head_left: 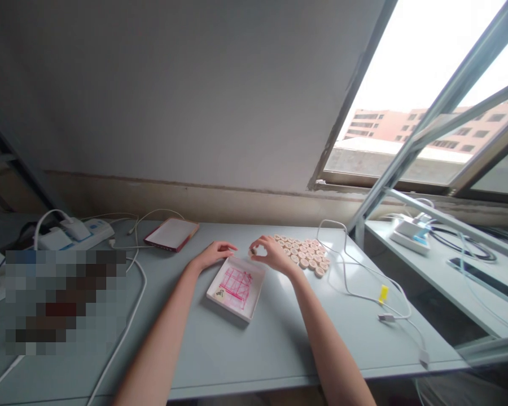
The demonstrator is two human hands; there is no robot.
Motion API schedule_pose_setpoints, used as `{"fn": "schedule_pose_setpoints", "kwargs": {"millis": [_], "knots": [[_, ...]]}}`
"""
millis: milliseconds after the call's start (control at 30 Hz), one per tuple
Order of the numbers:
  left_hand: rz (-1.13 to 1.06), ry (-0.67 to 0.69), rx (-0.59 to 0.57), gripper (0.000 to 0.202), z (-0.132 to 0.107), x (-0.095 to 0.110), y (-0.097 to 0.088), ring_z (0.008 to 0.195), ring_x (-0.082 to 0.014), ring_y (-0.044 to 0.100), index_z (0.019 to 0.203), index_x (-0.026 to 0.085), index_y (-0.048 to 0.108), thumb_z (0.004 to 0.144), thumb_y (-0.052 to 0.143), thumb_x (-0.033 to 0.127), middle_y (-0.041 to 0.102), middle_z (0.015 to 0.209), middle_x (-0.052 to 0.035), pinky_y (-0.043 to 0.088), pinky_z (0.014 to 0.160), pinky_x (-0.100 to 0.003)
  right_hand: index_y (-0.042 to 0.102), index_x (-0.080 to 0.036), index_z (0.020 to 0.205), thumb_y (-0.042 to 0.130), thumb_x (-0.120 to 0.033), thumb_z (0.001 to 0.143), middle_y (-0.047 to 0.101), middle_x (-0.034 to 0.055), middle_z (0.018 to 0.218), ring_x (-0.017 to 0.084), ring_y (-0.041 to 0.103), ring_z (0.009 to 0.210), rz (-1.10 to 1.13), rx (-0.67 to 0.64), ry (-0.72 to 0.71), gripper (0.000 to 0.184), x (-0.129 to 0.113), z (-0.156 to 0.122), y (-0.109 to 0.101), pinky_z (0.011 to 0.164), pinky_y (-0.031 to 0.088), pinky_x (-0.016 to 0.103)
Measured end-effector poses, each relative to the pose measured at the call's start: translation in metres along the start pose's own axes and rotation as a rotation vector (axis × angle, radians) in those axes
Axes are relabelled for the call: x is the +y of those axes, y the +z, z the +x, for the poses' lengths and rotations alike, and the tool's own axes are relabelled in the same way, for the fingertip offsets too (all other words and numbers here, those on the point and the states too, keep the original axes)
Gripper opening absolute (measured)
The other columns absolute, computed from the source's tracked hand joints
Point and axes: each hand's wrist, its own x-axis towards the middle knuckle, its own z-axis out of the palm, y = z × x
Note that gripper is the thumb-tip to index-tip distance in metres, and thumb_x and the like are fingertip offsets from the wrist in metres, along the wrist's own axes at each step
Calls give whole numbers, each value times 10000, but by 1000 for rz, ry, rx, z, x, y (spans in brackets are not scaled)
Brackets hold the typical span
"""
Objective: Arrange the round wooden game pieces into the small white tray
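A shallow white tray (254,268) with a pink grid drawn inside lies on the grey table (237,344); one small piece (220,292) rests in its near left corner. My right hand (271,252) pinches a round wooden disc (253,250) between thumb and fingers, just above the tray's far edge. A flat cluster of several round wooden discs (307,254) lies right behind that hand. My left hand (215,253) hovers at the tray's far left corner, fingers curled loosely, with nothing visible in it.
A pink-edged tablet (171,233) lies at the back left, beside a white power strip (82,232) with cables (135,287). A white cable with a yellow tag (382,293) loops on the right. An open window frame (389,186) leans over the table's right edge.
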Motion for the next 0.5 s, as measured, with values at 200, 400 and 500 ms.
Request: {"fn": "schedule_pose_setpoints", "kwargs": {"millis": [200,400,500], "knots": [[13,-39,8,336,-2,3,1,742,-162,534,933,137,641,683,576,352,611,804,-53,401,672,-265,568,-208,1014,541,-265,778,522,55,974,175,465,942,-213,101,179,245,43,-15,-10,823,361,299],[29,-36,12,346,-1,3,1,739,-161,528,936,140,643,675,579,358,609,788,-48,391,668,-263,519,-278,1113,499,-374,805,458,56,1196,226,407,1057,-337,166,207,323,38,-9,3,834,334,389],[41,-31,17,343,-1,3,1,742,-163,530,928,136,644,676,575,359,611,795,-51,388,665,-262,580,-269,1023,499,-339,809,498,51,1170,229,413,1057,-394,101,190,239,39,-11,5,861,290,410]]}}
